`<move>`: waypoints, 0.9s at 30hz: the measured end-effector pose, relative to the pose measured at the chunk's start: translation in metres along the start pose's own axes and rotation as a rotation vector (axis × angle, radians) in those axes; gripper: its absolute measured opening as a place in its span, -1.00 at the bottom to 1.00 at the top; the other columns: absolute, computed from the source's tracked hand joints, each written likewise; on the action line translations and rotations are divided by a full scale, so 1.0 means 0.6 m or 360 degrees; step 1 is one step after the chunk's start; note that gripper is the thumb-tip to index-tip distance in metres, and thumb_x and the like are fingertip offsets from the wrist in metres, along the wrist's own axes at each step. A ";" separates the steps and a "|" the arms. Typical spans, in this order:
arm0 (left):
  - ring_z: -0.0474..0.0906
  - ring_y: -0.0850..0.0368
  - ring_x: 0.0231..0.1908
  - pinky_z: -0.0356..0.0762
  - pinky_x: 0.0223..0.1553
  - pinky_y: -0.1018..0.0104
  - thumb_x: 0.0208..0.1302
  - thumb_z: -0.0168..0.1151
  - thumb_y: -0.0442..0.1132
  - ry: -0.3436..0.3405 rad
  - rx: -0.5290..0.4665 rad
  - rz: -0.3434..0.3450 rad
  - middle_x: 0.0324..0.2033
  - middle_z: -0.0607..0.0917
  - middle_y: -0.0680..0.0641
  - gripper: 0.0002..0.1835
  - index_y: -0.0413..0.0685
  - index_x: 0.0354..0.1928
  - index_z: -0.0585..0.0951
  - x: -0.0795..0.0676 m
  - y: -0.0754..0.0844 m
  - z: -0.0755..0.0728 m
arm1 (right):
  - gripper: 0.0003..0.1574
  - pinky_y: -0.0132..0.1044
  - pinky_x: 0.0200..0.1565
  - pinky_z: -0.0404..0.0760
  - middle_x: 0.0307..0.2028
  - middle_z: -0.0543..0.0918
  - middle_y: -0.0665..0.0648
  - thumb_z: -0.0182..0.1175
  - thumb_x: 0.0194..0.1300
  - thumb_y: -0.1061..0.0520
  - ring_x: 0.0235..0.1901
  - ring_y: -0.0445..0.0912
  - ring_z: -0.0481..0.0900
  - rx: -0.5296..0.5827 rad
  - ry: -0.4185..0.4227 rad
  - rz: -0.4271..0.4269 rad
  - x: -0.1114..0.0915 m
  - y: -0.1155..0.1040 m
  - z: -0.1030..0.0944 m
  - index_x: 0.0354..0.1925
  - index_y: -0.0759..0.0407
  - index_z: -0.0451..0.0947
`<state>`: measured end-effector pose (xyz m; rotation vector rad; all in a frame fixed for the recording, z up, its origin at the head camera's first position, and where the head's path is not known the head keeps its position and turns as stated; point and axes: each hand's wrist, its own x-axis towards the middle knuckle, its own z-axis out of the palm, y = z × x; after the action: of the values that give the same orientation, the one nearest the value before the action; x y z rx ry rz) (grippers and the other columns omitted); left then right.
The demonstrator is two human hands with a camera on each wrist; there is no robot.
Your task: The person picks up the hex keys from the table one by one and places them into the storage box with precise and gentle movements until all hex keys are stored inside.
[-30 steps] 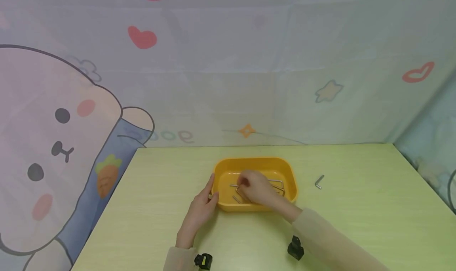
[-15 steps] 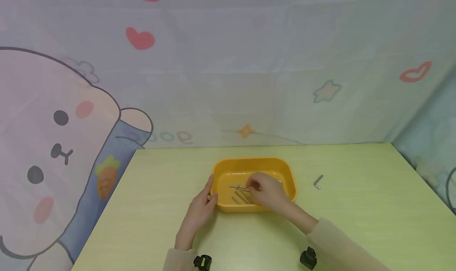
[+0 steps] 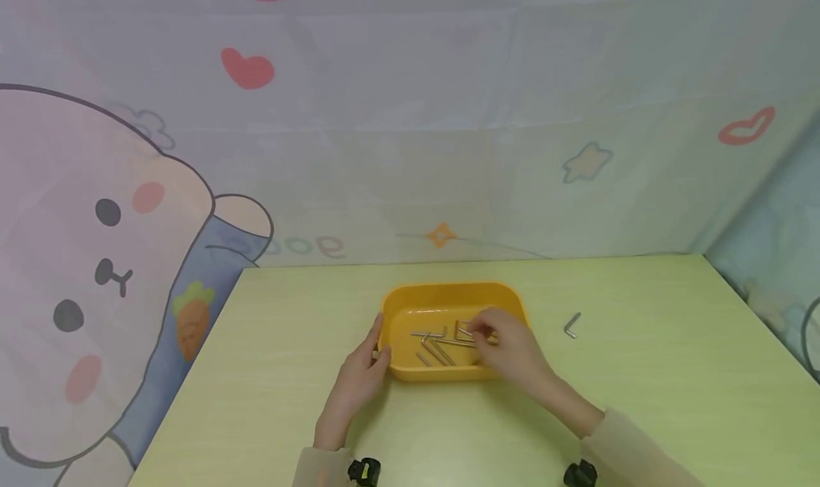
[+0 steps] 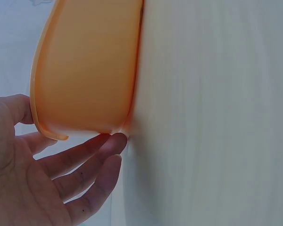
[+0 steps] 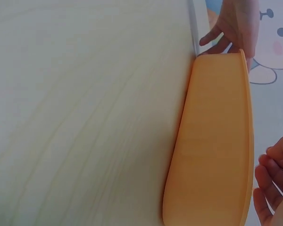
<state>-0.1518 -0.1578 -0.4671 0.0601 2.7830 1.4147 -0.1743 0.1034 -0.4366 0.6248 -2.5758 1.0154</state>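
Observation:
A yellow plastic tray [image 3: 442,374] stands on the table with several L-shaped metal hex keys [image 3: 438,352] lying loose in it. My left hand [image 3: 360,376] touches the tray's left end. In the left wrist view, its thumb [image 4: 20,109] is at the rim and its fingers [image 4: 87,176] are spread, loosely straight, along the end wall. My right hand [image 3: 512,348] is over the right half of the tray, fingers bent and thumb near the index fingertip, right at the hex keys. I cannot tell whether it pinches one.
One short hex key [image 3: 572,326] lies on the light wood table [image 3: 666,373] to the right of the tray. A printed cloth backdrop [image 3: 397,166] stands behind the table's far edge.
My right hand has moved rightward across the tray, uncovering hex keys in its left and middle part. The left hand has stayed at the tray's left end.

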 end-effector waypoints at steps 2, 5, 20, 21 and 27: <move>0.44 0.15 -0.35 0.44 -0.27 0.28 0.44 -0.02 -0.14 0.0000 -0.0005 0.0005 0.27 0.46 -0.23 -0.35 0.23 0.51 0.05 0.000 -0.001 0.000 | -0.85 -0.24 -0.22 0.60 -0.35 0.67 0.00 0.26 0.15 0.31 -0.32 -0.20 0.55 -0.0026 0.0039 -0.0011 -0.003 0.003 -0.006 -0.30 0.10 0.65; 0.44 0.15 -0.36 0.43 -0.28 0.29 0.44 -0.02 -0.14 0.0002 -0.0006 0.0008 0.25 0.48 -0.23 -0.35 0.24 0.51 0.05 -0.001 -0.002 -0.001 | -0.83 -0.22 -0.23 0.59 -0.35 0.67 0.00 0.26 0.13 0.33 -0.33 -0.20 0.55 -0.0035 0.0088 -0.0020 -0.008 0.007 -0.014 -0.30 0.10 0.66; 0.46 0.17 -0.36 0.45 -0.26 0.29 0.44 -0.01 -0.15 0.0023 -0.0005 0.0018 0.26 0.48 -0.24 -0.35 0.21 0.51 0.07 -0.004 -0.001 -0.001 | -0.78 -0.41 -0.25 0.42 -0.44 0.57 -0.11 0.28 0.09 0.39 -0.36 -0.28 0.41 -0.0023 0.0353 -0.0138 -0.033 0.044 -0.050 -0.34 0.09 0.62; 0.46 0.17 -0.35 0.45 -0.24 0.28 0.44 -0.01 -0.15 0.0023 -0.0003 0.0018 0.27 0.47 -0.23 -0.35 0.21 0.50 0.07 -0.004 -0.001 -0.001 | -0.77 -0.43 -0.25 0.40 -0.44 0.57 -0.11 0.28 0.08 0.39 -0.36 -0.28 0.41 -0.0035 0.0367 -0.0162 -0.035 0.049 -0.052 -0.33 0.10 0.62; 0.44 0.16 -0.36 0.44 -0.24 0.27 0.44 -0.02 -0.15 0.0016 0.0007 0.0039 0.25 0.49 -0.25 -0.36 0.16 0.51 0.07 -0.005 0.002 -0.003 | -0.73 -0.51 -0.26 0.36 -0.43 0.58 -0.11 0.28 0.04 0.44 -0.37 -0.27 0.41 -0.0116 0.0367 -0.0208 -0.046 0.079 -0.065 -0.33 0.12 0.62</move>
<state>-0.1491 -0.1588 -0.4652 0.0876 2.8030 1.4184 -0.1697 0.1695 -0.4481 0.6094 -2.3282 0.8908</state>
